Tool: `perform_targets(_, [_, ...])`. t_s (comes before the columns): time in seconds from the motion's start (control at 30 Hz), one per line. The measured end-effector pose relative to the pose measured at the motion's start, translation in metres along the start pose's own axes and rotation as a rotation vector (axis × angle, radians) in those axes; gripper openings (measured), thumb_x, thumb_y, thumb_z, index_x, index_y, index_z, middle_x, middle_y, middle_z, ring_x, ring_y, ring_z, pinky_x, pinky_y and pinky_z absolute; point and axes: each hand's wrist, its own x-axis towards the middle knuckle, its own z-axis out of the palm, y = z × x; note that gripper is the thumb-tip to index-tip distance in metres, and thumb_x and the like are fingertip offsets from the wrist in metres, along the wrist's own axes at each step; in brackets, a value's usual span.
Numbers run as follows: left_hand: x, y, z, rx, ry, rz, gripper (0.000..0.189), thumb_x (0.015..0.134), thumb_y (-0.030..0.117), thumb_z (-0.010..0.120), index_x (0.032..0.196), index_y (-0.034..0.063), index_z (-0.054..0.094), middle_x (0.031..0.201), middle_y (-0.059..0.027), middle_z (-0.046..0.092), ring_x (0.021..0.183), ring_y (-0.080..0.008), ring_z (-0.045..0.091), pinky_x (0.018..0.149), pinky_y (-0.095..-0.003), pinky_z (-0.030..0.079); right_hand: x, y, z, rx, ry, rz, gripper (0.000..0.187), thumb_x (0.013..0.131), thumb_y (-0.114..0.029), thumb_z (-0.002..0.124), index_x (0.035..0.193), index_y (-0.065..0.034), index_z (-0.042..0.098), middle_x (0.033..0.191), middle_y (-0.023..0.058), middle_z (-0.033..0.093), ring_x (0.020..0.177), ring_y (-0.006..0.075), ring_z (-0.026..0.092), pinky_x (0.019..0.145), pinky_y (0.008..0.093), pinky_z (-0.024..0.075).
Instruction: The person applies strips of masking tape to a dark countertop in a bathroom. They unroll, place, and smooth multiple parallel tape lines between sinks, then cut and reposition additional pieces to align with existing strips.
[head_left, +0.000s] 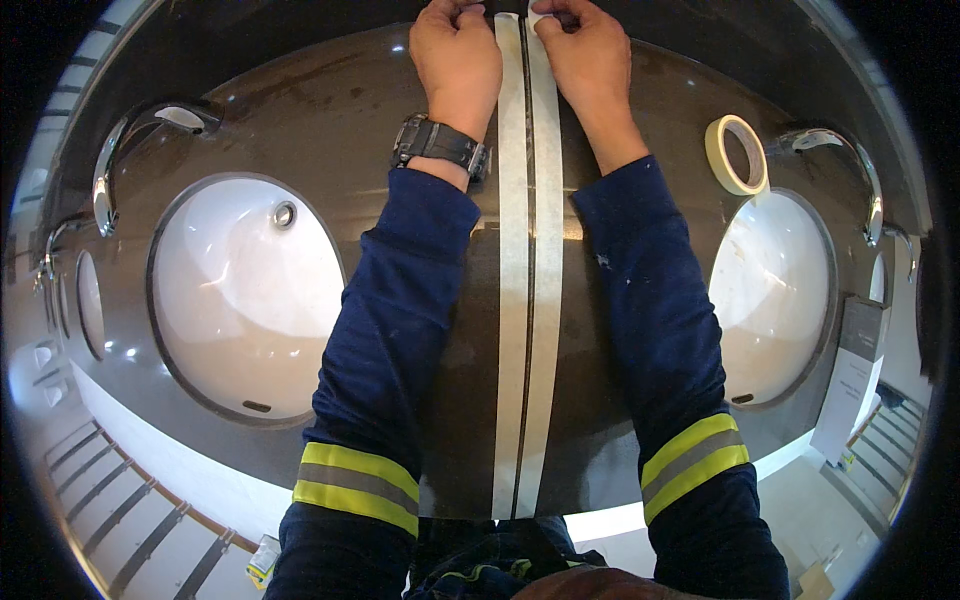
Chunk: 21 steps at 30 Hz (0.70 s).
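Two pale masking tape strips run side by side down a dark stone-like countertop, the left strip and the right strip. Between them lies a narrow dark seam. At the far end, thumb and fingers of my right hand pinch the upper end of the right strip. My left hand, with a black wristwatch on the wrist, is beside the top of the left strip. Its fingers are curled and partly cut off by the picture's edge, so whether they hold anything is unclear.
A masking tape roll rests near the rim of the right white basin. The left basin has a drain. Chrome faucets arch at both sides. A printed box stands at right; a ladder lies lower left.
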Motion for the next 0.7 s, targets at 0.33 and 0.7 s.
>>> perform_targets(0.33, [0.0009, -0.0014, -0.0003, -0.026, 0.007, 0.023, 0.028, 0.092, -0.003, 0.049, 0.109, -0.0063, 0.071, 0.100, -0.0155, 0.075, 0.096, -0.0227, 0.070, 0.089, -0.0322, 0.053, 0.0012, -0.0004, 0.0006, -0.003, -0.018, 0.015, 0.022, 0.086, -0.008, 0.063, 0.105, -0.0023, 0.074, 0.092, 0.0190, 0.074, 0.087, 0.0329, 0.073, 0.079, 0.0403, 0.0554])
perform_targets(0.7, [0.0005, -0.0007, 0.0012, 0.011, 0.010, 0.035, 0.027, 0.092, -0.003, 0.050, 0.107, -0.0056, 0.072, 0.099, -0.0157, 0.075, 0.095, -0.0234, 0.070, 0.088, -0.0328, 0.054, 0.0029, 0.0041, 0.0003, -0.004, -0.009, -0.010, 0.021, 0.086, -0.007, 0.063, 0.103, -0.0017, 0.074, 0.089, 0.0195, 0.074, 0.084, 0.0329, 0.073, 0.078, 0.0401, 0.0557])
